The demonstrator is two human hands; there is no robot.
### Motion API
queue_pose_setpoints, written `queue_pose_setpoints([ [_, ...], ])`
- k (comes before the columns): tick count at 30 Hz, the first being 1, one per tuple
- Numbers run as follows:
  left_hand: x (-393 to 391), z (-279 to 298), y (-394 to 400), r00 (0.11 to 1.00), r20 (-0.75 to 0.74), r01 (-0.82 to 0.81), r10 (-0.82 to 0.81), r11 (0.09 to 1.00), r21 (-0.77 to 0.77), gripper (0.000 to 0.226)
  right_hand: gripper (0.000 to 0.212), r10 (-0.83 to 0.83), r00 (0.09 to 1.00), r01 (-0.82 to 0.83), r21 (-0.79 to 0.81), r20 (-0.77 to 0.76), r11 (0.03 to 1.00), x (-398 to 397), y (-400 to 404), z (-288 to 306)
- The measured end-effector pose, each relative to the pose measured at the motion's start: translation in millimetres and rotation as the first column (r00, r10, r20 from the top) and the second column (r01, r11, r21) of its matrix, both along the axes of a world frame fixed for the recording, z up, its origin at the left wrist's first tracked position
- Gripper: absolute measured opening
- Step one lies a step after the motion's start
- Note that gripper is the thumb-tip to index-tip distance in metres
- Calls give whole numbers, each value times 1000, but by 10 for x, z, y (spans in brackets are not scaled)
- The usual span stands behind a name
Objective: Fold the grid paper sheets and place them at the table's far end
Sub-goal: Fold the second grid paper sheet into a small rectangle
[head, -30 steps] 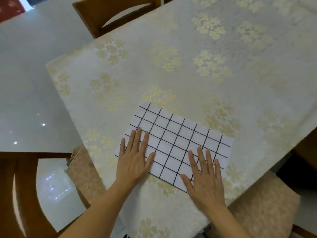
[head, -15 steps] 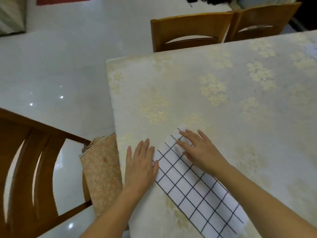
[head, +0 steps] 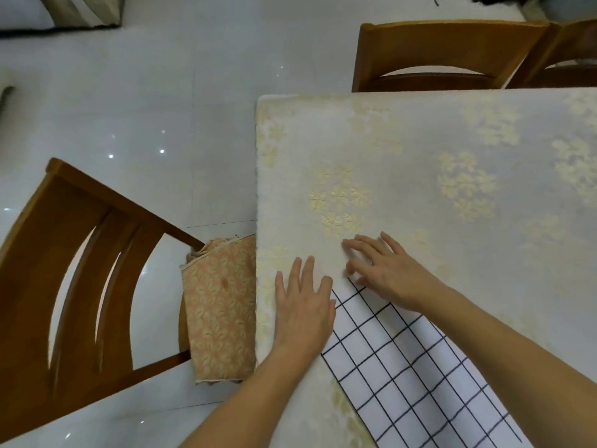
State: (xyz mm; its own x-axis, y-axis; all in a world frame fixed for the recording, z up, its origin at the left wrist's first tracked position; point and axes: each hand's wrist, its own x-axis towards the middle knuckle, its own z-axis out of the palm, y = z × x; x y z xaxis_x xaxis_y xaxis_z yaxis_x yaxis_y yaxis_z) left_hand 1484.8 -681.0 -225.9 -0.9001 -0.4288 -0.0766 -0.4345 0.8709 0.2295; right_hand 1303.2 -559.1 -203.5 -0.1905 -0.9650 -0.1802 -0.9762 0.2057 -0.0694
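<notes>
Grid paper sheet [head: 416,373] flat near table [head: 452,124] near-left corner, both hands flat-fingered, gripping nothing.
Left hand [head: 303,305] beside sheet edge; right hand [head: 387,273] pressing far corner. Advised: align edges before creasing.

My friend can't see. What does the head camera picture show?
Two bare hands lie flat at the end of a grid paper sheet on a floral tablecloth: the left hand beside its edge, the right hand on its top corner. Wooden chairs stand around the table.
</notes>
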Motion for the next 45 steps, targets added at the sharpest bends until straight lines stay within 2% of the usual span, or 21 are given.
queue_pose_setpoints([
  [5,-42,4,38,999,23,-31,31,1000,-5,33,21,13,1000,-13,17,10,1000,-27,-36,-40],
  [8,-68,1,59,998,23,-55,55,998,2,36,34,25,1000,-25,-15,15,1000,-8,13,-47],
  [15,-101,29,95,994,85,-66,64,998,20,30,20,26,999,-25,-22,39,999,-35,61,-25],
  [21,-55,119,62,991,109,-77,74,997,20,41,26,39,998,-41,36,53,998,-94,-38,16],
  [27,-22,173,40,990,137,-49,36,995,87,38,20,59,995,-65,81,81,995,-130,-29,-27],
  [31,-26,188,20,993,120,-35,19,990,134,29,20,86,996,-87,12,35,996,-82,35,-41],
  [35,-30,201,26,991,137,-30,6,984,176,30,17,61,997,-58,-78,38,995,-50,111,7],
  [38,-22,221,-1,995,97,-23,4,981,192,17,15,71,995,-63,-120,67,991,-57,121,89],
  [41,-1,307,-47,995,-19,103,-101,989,111,8,36,64,984,-54,-68,166,996,-113,52,213],
  [43,-6,393,-69,980,-61,190,-188,982,21,14,56,53,974,-63,40,219,997,-149,-53,307],
  [45,-22,482,-93,972,-73,223,-224,975,-25,20,61,47,967,-88,156,252,984,-171,-195,391],
])
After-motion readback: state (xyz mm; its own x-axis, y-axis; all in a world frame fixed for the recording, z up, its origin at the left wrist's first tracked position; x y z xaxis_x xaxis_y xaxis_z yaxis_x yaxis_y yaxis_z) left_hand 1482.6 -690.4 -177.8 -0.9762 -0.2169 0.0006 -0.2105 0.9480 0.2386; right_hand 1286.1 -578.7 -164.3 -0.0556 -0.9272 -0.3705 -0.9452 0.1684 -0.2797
